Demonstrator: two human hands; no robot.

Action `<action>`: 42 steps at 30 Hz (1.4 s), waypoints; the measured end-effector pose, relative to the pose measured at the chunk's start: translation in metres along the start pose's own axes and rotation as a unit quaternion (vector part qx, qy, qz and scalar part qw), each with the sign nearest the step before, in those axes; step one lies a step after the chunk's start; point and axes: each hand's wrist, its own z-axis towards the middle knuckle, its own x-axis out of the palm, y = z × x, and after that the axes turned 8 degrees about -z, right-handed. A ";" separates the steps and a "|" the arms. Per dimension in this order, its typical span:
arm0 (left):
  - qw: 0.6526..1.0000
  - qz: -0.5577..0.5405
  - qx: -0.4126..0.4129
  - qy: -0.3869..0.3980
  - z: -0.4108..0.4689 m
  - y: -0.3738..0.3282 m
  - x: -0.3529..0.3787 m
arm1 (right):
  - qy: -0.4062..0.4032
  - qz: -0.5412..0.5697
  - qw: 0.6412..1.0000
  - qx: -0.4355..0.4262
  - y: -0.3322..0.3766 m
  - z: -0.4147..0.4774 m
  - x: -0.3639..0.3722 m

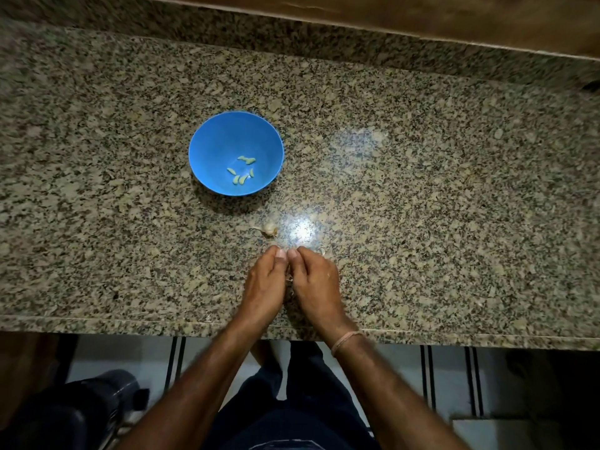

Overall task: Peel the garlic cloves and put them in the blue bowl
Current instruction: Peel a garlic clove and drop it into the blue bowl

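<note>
A blue bowl (207, 147) stands on the granite counter, left of centre, with several pale peeled garlic cloves (242, 172) in its bottom. A partly stripped garlic bulb (268, 228) with a dry stem lies on the counter just beyond my hands. My left hand (264, 284) and my right hand (313, 280) are pressed together near the front edge, thumbs touching, fingers curled inward. A small bit of garlic clove (289, 279) shows in the gap between them; most of it is hidden by my fingers.
The speckled granite counter (422, 190) runs wide to both sides, with a raised back ledge and a wooden strip (422, 17) behind it. A scrap of garlic skin (322, 252) lies by my right hand. Below the front edge are tiled floor and a dark object (81, 407).
</note>
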 end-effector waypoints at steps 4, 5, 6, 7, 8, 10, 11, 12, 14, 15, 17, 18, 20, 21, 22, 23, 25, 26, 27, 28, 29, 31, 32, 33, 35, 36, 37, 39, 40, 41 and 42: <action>0.982 -0.153 -0.109 0.019 0.003 -0.002 0.005 | -0.080 -0.144 0.980 -0.110 -0.008 0.000 -0.003; 0.977 -0.175 -0.118 0.029 0.000 -0.006 0.006 | -0.091 -0.160 0.975 -0.124 -0.009 0.000 -0.005; 0.981 -0.161 -0.102 0.033 -0.002 -0.006 0.006 | -0.101 -0.159 0.973 -0.133 -0.009 0.001 -0.007; 0.992 -0.105 -0.067 0.033 -0.004 -0.006 0.007 | -0.098 -0.139 0.978 -0.123 -0.010 0.002 -0.007; 0.999 -0.021 -0.023 0.023 -0.005 -0.004 0.007 | -0.073 -0.085 0.991 -0.079 -0.010 0.002 -0.006; 0.999 0.051 0.016 -0.010 -0.008 -0.004 0.009 | 0.000 0.047 0.998 0.037 -0.003 0.000 -0.003; 1.000 0.025 0.005 -0.017 -0.008 -0.005 0.010 | 0.011 0.067 0.996 0.061 -0.002 -0.002 -0.003; 0.999 -0.038 -0.021 -0.004 -0.006 -0.005 0.009 | -0.004 0.029 0.999 0.034 -0.003 -0.005 -0.003; 0.976 -0.173 -0.120 0.049 -0.004 -0.006 0.008 | -0.069 -0.124 0.986 -0.089 -0.010 -0.007 -0.005; 0.961 -0.217 -0.158 0.062 -0.003 -0.008 0.006 | -0.088 -0.174 0.972 -0.134 -0.013 -0.007 -0.008; 0.962 -0.216 -0.158 0.061 -0.004 -0.011 0.005 | -0.097 -0.194 0.964 -0.152 -0.012 -0.004 -0.010; 0.981 -0.155 -0.106 0.044 -0.007 -0.011 0.007 | -0.095 -0.170 0.972 -0.129 -0.012 -0.003 -0.007; 0.996 0.071 0.062 -0.012 -0.009 -0.005 0.009 | -0.030 0.002 1.000 -0.006 -0.007 -0.002 -0.006; 0.978 0.158 0.131 -0.037 -0.010 0.000 0.010 | 0.019 0.103 0.992 0.071 -0.001 -0.003 -0.008; 0.969 0.188 0.155 -0.053 -0.012 0.001 0.010 | 0.043 0.142 0.983 0.107 0.002 -0.004 -0.009; 0.976 0.159 0.138 -0.049 -0.012 0.001 0.009 | 0.042 0.110 0.989 0.088 0.003 -0.005 -0.010; 0.998 -0.056 -0.028 0.000 -0.008 -0.003 0.009 | -0.031 -0.092 0.993 -0.061 -0.004 -0.009 -0.009; 0.974 -0.182 -0.132 0.031 -0.009 -0.006 0.009 | -0.065 -0.165 0.977 -0.121 -0.011 -0.009 -0.009; 0.937 -0.275 -0.210 0.048 -0.006 -0.007 0.008 | -0.080 -0.206 0.962 -0.159 -0.017 -0.008 -0.010; 0.917 -0.312 -0.241 0.057 -0.004 -0.008 0.008 | -0.090 -0.221 0.955 -0.179 -0.021 -0.006 -0.009; 0.931 -0.283 -0.224 0.054 -0.004 -0.007 0.008 | -0.095 -0.215 0.955 -0.182 -0.021 -0.004 -0.008; 0.995 -0.070 -0.067 0.015 -0.008 -0.003 0.011 | -0.077 -0.134 0.979 -0.133 -0.017 -0.003 -0.010; 0.998 0.053 0.034 -0.018 -0.009 0.003 0.012 | -0.043 -0.049 0.996 -0.067 -0.013 -0.002 -0.011; 0.983 0.136 0.116 -0.043 -0.011 0.005 0.013 | 0.016 0.079 0.996 0.030 -0.008 -0.004 -0.012; 0.971 0.163 0.166 -0.055 -0.011 0.009 0.012 | 0.108 0.259 0.939 0.201 0.001 -0.006 -0.015; 0.983 0.120 0.130 -0.039 -0.012 0.006 0.011 | 0.113 0.252 0.937 0.212 0.002 -0.007 -0.016; 0.998 0.038 0.053 -0.012 -0.010 0.003 0.011 | 0.094 0.181 0.965 0.165 0.000 -0.010 -0.015; 0.969 -0.188 -0.155 0.044 -0.010 -0.005 0.012 | -0.013 -0.069 0.997 -0.021 -0.015 -0.014 -0.013; 0.922 -0.295 -0.244 0.056 -0.010 -0.011 0.012 | -0.052 -0.145 0.984 -0.091 -0.022 -0.013 -0.012; 0.897 -0.337 -0.280 0.062 -0.010 -0.014 0.011 | -0.075 -0.188 0.970 -0.137 -0.025 -0.011 -0.012; 0.903 -0.325 -0.273 0.063 -0.011 -0.015 0.011 | -0.080 -0.193 0.967 -0.147 -0.027 -0.008 -0.012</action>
